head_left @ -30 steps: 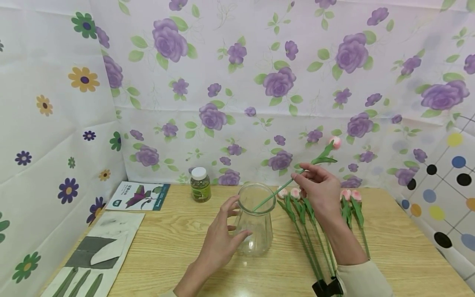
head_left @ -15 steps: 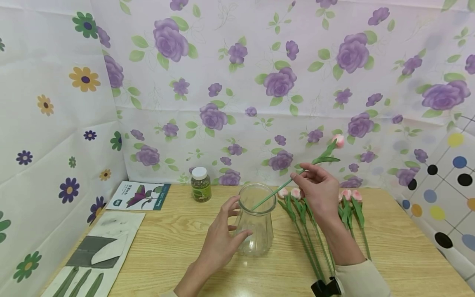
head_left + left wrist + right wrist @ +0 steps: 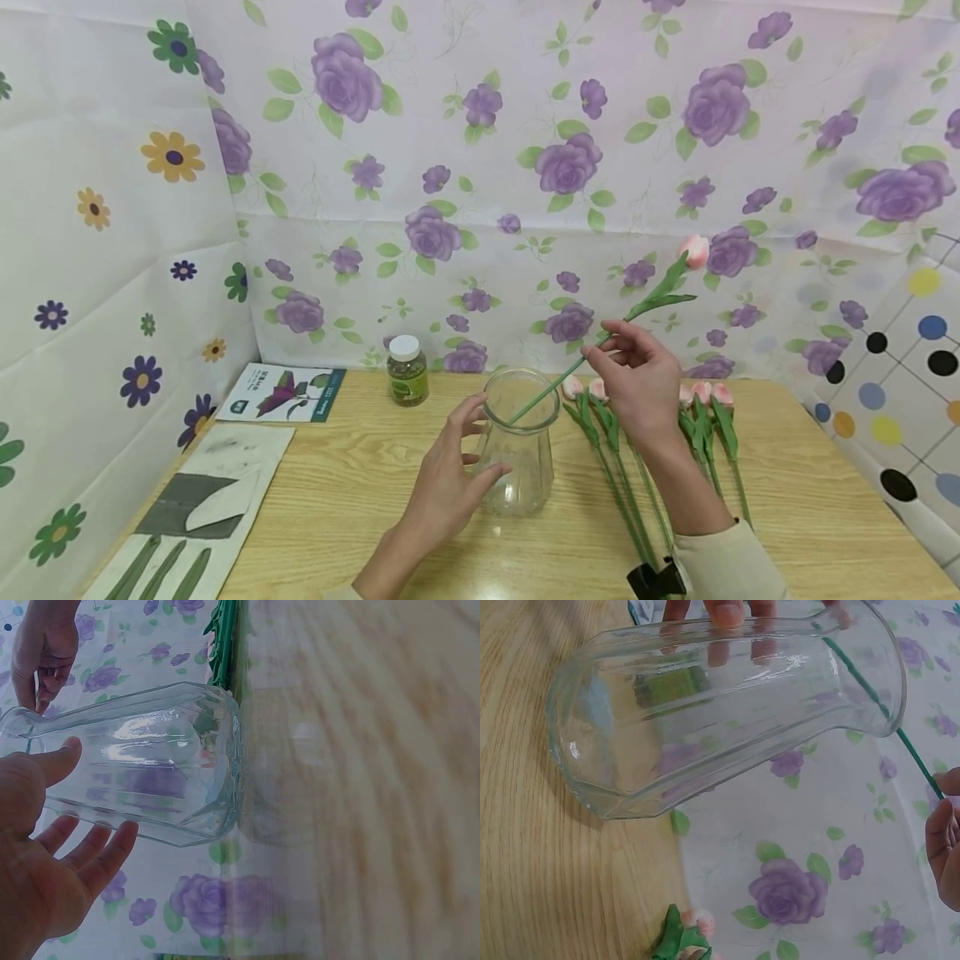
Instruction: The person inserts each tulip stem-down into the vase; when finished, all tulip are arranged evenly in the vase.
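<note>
A clear glass vase (image 3: pixel 525 479) stands upright on the wooden table. My left hand (image 3: pixel 444 492) holds it from the left, thumb across the near side and fingers curved round the far side; the left wrist view shows this hand (image 3: pixel 56 855) at the vase (image 3: pixel 142 769). Above and right of the rim, my right hand (image 3: pixel 643 392) pinches the green stem of a pink artificial tulip (image 3: pixel 663 292). The stem slants down into the vase mouth, its bloom pointing up and right. In the right wrist view the stem (image 3: pixel 866 686) crosses the mouth, with its lower end inside the neck.
Several pink tulips (image 3: pixel 615 475) lie right of the vase, partly under my right forearm, with a black wrap (image 3: pixel 654 581) at their stems. A white-capped jar (image 3: pixel 407 379) stands behind left. A booklet (image 3: pixel 281 393) and a pale printed sheet (image 3: pixel 198 500) lie at the left.
The tulip's bloom has risen and moved slightly right, and more of its upper stem and leaves shows above my right hand. My left hand stays on the vase.
</note>
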Motion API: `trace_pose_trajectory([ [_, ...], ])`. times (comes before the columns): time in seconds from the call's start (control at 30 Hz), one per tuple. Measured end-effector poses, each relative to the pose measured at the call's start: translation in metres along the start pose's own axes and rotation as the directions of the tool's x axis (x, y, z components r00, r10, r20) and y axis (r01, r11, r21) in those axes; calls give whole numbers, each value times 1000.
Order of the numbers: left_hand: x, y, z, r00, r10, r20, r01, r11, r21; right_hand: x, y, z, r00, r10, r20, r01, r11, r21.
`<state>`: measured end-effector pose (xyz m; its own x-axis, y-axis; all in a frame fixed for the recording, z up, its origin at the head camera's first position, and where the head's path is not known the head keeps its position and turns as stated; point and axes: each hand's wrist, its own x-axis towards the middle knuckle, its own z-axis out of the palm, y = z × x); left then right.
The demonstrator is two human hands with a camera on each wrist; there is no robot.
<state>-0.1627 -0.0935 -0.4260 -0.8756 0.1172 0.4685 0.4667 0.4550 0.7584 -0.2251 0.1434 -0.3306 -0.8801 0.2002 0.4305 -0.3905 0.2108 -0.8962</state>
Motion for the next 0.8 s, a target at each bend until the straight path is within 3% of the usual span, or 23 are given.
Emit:
trace_pose_trajectory([
  [0.33, 0, -1, -1, 1000, 2, 11, -2, 1000, 8, -4, -5, 14, 990, -135, 48, 139, 985, -106],
  [0.53, 0, -2, -1, 1000, 11, 20, -11, 1000, 12, -8, -3, 22, 979, -165, 118, 184, 966, -180],
  [0.8, 0, -2, -1, 1000, 18, 19, -18, 1000, 7, -13, 3, 30, 951, -206, 230, 247, 955, -163],
])
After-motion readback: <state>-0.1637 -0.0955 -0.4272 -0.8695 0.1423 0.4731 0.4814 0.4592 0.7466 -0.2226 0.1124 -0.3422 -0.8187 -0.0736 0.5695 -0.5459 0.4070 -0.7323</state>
